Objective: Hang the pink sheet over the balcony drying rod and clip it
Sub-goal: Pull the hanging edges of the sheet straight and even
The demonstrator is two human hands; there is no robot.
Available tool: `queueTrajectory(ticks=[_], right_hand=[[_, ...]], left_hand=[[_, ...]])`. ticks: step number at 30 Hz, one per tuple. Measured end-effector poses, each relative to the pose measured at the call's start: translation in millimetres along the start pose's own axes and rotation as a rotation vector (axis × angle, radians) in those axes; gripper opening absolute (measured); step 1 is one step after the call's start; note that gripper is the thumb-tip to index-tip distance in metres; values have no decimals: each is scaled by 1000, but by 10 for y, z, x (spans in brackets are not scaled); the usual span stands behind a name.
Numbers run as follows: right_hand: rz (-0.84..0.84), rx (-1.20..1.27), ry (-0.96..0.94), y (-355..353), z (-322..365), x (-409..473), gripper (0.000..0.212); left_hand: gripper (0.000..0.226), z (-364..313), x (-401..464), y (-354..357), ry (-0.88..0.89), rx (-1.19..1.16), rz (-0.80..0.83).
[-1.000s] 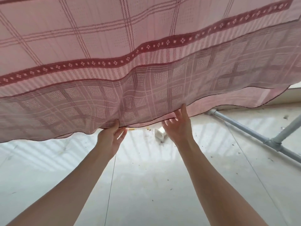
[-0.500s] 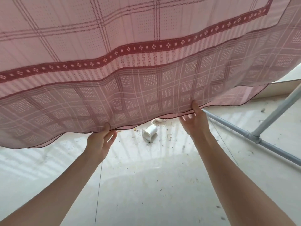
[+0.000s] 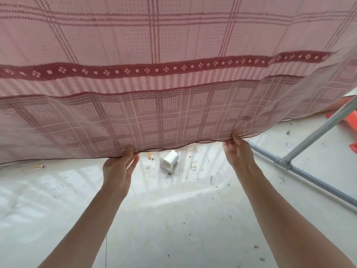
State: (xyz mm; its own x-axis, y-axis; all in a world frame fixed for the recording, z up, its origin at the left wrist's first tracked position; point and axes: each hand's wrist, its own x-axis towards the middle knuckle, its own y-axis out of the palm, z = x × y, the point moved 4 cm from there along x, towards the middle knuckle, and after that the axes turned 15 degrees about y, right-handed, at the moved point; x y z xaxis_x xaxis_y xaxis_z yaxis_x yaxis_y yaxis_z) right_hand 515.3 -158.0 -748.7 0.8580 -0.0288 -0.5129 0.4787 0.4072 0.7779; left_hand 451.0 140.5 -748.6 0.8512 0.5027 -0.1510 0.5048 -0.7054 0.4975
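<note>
The pink sheet (image 3: 173,45) with dark red checks and a patterned band fills the upper half of the head view, hanging doubled in front of me. Its lower hem runs wavy across the middle. My left hand (image 3: 117,167) pinches the hem left of centre. My right hand (image 3: 236,151) grips the hem right of centre. Both arms reach forward and up. The rod that carries the sheet is hidden above the frame, and no clips are in sight.
Grey metal tubes of the rack base (image 3: 286,163) cross the pale tiled floor at the right. A short white pipe piece (image 3: 170,160) and bits of debris lie under the hem. Something orange (image 3: 351,122) sits at the far right edge.
My hands have moved apart along the hem, the left going left and the right going right, stretching the lower edge flatter. The view has shifted, so the pipe piece and rack base show more.
</note>
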Motion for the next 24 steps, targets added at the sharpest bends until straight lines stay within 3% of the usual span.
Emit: queueTrajectory(ticks=[12, 20, 22, 24], right_hand=[[-149, 42, -85, 45, 164, 54, 16], [-210, -132, -68, 32, 104, 0, 14], [-204, -179, -41, 37, 135, -7, 15], [-165, -227, 8, 29, 159, -14, 16]], left_hand=[[12, 45, 166, 108, -51, -44, 64], [12, 73, 161, 265, -131, -174, -105], [7, 161, 67, 414, -194, -246, -67], [4, 297, -76, 654, -254, -198, 69]])
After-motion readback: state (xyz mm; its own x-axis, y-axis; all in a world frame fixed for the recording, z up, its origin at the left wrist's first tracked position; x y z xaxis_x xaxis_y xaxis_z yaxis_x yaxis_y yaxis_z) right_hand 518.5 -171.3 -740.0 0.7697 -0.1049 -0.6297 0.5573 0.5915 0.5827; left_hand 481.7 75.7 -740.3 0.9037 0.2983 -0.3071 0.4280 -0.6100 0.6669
